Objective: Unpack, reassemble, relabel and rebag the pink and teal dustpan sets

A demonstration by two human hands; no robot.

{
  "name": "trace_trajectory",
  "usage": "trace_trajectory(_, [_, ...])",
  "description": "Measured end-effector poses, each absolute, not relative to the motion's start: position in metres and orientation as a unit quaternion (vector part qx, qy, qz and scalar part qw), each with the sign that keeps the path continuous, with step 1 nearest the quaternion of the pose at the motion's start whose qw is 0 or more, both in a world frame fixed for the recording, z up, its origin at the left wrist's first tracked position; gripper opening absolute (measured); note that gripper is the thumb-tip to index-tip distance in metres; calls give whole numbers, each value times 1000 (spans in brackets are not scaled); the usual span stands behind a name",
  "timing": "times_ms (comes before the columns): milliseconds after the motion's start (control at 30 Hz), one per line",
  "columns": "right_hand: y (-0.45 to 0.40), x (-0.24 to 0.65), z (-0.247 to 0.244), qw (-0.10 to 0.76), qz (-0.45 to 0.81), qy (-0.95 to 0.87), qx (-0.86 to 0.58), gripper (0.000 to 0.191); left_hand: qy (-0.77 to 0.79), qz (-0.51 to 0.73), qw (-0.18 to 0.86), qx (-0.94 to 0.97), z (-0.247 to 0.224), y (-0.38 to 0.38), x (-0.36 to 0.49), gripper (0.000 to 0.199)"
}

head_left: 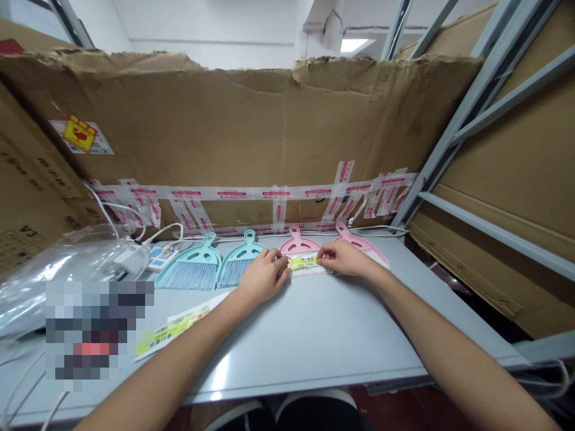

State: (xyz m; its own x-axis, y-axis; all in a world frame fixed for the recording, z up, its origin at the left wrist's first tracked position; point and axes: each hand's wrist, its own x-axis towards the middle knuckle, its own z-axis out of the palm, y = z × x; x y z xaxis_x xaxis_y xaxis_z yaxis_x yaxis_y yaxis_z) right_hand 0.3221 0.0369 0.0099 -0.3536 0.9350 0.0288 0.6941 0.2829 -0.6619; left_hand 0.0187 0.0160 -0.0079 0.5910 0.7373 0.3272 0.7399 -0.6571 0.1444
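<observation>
Four-sided views aside, a row of small dustpan-and-brush sets lies along the back of the table. My left hand [264, 275] and my right hand [344, 258] pinch the two ends of a yellow-green printed label [303, 262]. The label lies across the bristles of a pink dustpan and brush [295, 240]. Another pink dustpan and brush [359, 242] is partly behind my right hand. To the left are two teal sets, an outer teal dustpan and brush [191, 266] and an inner teal dustpan and brush [240, 257], which my left hand partly overlaps.
A sheet of similar labels [175, 326] lies beside my left forearm. Clear plastic wrap [67, 263], a power strip [162, 258] and cables crowd the left side. A large cardboard box [251, 131] walls off the back; a metal shelf frame [449, 143] stands right.
</observation>
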Motion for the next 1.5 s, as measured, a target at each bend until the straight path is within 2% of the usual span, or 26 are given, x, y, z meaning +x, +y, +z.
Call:
trace_trajectory(133, [39, 322, 10, 252, 182, -793, -524, 26, -396, -195, 9, -897, -5, 14, 18, 41])
trace_trajectory(233, [42, 323, 4, 291, 111, -785, -536, 40, -379, -201, 16, -903, -3, 13, 18, 44])
trace_trajectory(400, [47, 324, -12, 262, 109, -778, -561, 58, -343, -174, 7, -923, -3, 14, 18, 44])
trace_trajectory(800, [50, 323, -13, 246, 125, -773, -571, 43, -356, -171, 12, -919, -10, 14, 18, 50])
trace_trajectory(967, [41, 316, -1, 297, 100, -765, -563, 38, -380, -192, 49, -903, 0, 19, 13, 44])
trace_trajectory(1133, [16, 290, 4, 367, 73, -809, -453, 31, -427, -202, 139, -870, 25, 36, -10, 37])
trace_trajectory(1300, [-22, 235, -4, 310, 67, -918, -237, 27, -447, -225, 194, -844, 51, 46, -33, 32])
trace_trajectory(1367, [-36, 209, -6, 272, 62, -946, -163, 34, -457, -239, 205, -832, 60, 46, -40, 35])
trace_trajectory(1500, [-53, 151, -3, 217, 46, -972, -77, 63, -518, -234, 238, -788, 80, 39, -52, 47])
